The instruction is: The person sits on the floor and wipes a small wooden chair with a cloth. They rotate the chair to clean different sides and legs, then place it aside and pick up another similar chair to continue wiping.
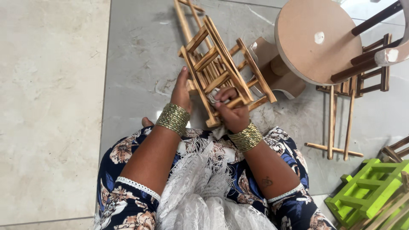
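I see a dark navy dress printed with peach and cream flowers, its short sleeves edged in narrow white lace trim. A white fringed lace shawl (204, 187) lies down the front. Each wrist carries a wide stack of thin gold bangles (173, 118). A small dark tattoo (266, 182) marks my right forearm.

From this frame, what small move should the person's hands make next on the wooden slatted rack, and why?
Probably slide the right hand, which presses a small whitish cloth against the natural-wood slatted rack, along to the neighbouring slat. The left hand steadies the rack's left side, and the cloth covers only one spot.
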The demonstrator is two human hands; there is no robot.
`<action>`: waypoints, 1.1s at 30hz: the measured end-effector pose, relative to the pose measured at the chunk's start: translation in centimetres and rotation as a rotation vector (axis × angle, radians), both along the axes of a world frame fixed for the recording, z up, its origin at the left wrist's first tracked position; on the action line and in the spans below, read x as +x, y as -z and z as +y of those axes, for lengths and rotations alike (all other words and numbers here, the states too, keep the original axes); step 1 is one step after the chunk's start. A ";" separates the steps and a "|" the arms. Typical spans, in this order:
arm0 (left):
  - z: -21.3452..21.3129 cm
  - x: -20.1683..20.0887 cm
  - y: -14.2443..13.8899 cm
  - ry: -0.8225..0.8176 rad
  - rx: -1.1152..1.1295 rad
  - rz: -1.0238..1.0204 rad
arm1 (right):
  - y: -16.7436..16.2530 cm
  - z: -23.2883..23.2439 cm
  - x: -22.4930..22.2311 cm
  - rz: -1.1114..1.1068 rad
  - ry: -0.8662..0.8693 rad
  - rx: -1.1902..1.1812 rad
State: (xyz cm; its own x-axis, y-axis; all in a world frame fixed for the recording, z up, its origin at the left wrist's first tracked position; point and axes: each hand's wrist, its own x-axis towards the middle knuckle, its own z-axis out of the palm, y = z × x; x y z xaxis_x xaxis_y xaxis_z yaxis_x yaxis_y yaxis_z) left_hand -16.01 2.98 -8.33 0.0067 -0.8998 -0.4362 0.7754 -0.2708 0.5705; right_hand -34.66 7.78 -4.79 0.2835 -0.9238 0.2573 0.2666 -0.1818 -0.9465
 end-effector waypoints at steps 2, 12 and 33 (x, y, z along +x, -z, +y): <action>0.9 0.0 -1.1 0.026 -0.007 0.105 | -0.5 -0.4 -0.9 -0.050 0.007 -0.100; 3.1 1.8 -4.8 -0.104 -0.369 -0.642 | -1.1 -1.0 -0.5 0.278 0.060 0.123; 2.1 1.0 -3.3 -0.045 -0.268 -0.961 | -6.0 -0.2 -0.5 1.064 0.258 -0.563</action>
State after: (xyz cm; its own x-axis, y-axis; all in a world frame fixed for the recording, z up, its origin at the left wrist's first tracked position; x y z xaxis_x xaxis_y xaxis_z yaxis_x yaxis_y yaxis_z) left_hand -15.01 5.05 -5.04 0.2865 -0.9580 -0.0106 -0.0411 -0.0234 0.9989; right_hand -35.14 7.56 1.24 0.4209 -0.8189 0.3902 -0.6941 -0.5677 -0.4427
